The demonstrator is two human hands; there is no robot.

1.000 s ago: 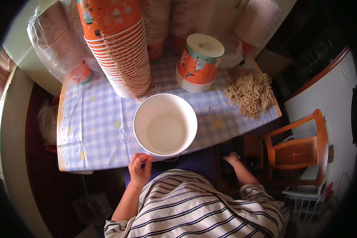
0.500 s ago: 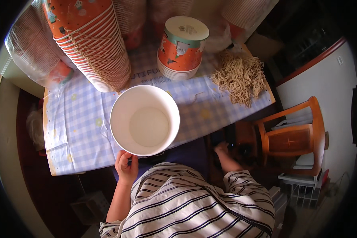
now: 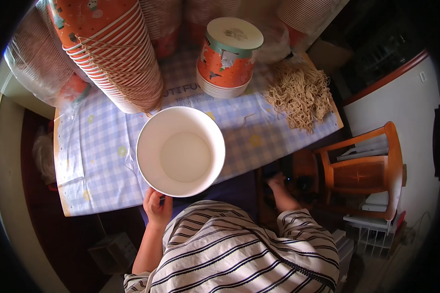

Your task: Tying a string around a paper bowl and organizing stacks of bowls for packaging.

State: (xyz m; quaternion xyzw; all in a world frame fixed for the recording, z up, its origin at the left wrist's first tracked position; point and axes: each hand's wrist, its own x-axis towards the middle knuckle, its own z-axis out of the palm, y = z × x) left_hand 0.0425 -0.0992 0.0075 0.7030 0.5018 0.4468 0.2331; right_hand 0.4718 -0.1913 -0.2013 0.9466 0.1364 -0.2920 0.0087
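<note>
A white-lined paper bucket (image 3: 181, 151) stands open side up at the near edge of the table. My left hand (image 3: 157, 209) is closed at its near left rim, thumb against curled fingers. The rim covers the fingertips, so what they pinch is hidden. Off the table's right side, my right hand (image 3: 277, 180) hangs low in shadow; its fingers are too dark to read. Behind the bucket, to the left, rises a tall nested stack of orange printed buckets (image 3: 115, 58) with cords hanging along it. A short upside-down stack of buckets (image 3: 227, 66) stands farther right.
Tangled tan cords (image 3: 300, 95) lie heaped at the table's right end. One loose cord piece (image 3: 249, 117) rests on the blue checked tablecloth (image 3: 105, 156). Plastic-wrapped bucket stacks (image 3: 44, 63) line the back. A wooden chair (image 3: 359, 171) stands to the right.
The view has shifted slightly. The bucket's rim sits a little lower and farther right, covering more of my left fingertips. A thin loop below the rim no longer shows.
</note>
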